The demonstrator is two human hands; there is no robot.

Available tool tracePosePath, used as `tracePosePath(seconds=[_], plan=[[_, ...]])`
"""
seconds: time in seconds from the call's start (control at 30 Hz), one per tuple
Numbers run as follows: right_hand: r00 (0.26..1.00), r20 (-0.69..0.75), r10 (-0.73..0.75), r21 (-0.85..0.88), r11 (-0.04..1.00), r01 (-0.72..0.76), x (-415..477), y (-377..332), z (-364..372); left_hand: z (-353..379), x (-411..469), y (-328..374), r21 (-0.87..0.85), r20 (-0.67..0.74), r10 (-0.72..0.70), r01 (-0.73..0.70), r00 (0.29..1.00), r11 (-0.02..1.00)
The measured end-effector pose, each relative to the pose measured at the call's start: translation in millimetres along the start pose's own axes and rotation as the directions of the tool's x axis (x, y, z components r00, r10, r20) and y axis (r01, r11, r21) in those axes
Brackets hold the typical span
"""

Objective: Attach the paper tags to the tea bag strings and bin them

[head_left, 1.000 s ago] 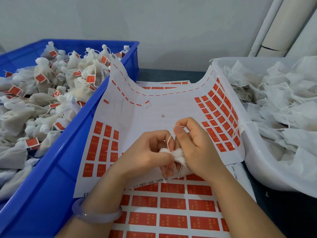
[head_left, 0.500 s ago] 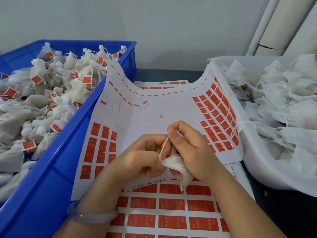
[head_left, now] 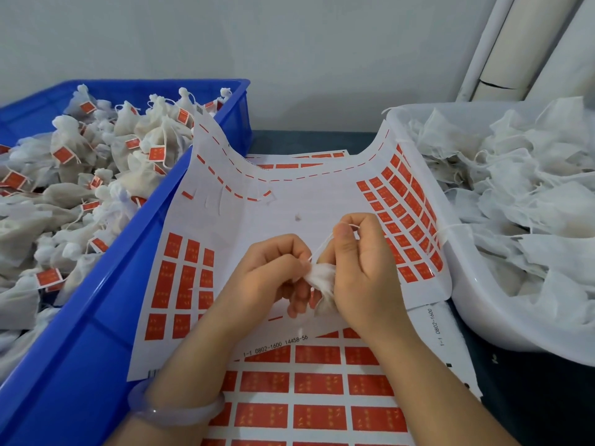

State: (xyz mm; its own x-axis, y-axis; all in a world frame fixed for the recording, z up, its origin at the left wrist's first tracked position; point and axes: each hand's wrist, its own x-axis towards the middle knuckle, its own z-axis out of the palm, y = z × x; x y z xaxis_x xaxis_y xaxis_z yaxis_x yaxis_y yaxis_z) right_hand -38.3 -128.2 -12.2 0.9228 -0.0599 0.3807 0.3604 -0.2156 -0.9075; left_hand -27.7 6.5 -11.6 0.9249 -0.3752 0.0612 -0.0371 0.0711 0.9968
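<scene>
The left grip (head_left: 273, 268) is pinching the gathered neck of a small white tea bag (head_left: 322, 275), with its fingers curling round the cloth. The right grip (head_left: 362, 268) is holding the bag's thin white string (head_left: 323, 246) between thumb and forefinger. The string is running up from the neck to the right thumb and looping over the forefinger. The bag's body is hanging down between the two palms, partly hidden behind the right one.

Both hands are hovering just above a white tag sheet (head_left: 289, 204), which is carrying blocks of orange paper tags (head_left: 185, 275) at its left and right. The sheet is curling up at both sides. Its left edge is leaning on the blue bin (head_left: 80, 349) and its right edge is resting against the white tub (head_left: 483, 304). A second sheet (head_left: 317, 383) of orange tags is lying flat beneath it, nearer the person.

Tagged tea bags (head_left: 96, 175) are piling up inside the blue bin. Plain white bags (head_left: 515, 188) are filling the tub. A pale bracelet (head_left: 174, 413) is circling the left wrist. The dark surface (head_left: 306, 140) is showing between the two containers.
</scene>
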Motion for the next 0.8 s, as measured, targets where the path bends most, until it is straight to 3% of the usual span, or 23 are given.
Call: tracePosePath(seconds=[0.27,0.47,0.67,0.8], plan=[[0.996,-0.083,0.023,-0.029,0.999,-0.025,1.1,5.7,3.5,5.5,-1.8,-2.1,0.148,0.032,0.028,-0.032,0.999,0.989],[0.996,-0.005,0.087,0.086,0.993,-0.087,2.2,5.4,-0.7,3.0,-7.4,-2.6,0.221,-0.062,0.171,-0.153,0.983,0.963],[0.998,-0.026,0.063,-0.026,0.998,-0.064,-5.2,2.4,6.2,10.0,-4.9,0.7,0.082,-0.13,0.119,-0.109,0.984,0.991],[1.0,-0.022,0.011,-0.155,0.988,-0.014,-3.4,3.7,4.2,8.5,-6.1,0.3,0.152,-0.078,0.073,-0.061,0.994,0.987]])
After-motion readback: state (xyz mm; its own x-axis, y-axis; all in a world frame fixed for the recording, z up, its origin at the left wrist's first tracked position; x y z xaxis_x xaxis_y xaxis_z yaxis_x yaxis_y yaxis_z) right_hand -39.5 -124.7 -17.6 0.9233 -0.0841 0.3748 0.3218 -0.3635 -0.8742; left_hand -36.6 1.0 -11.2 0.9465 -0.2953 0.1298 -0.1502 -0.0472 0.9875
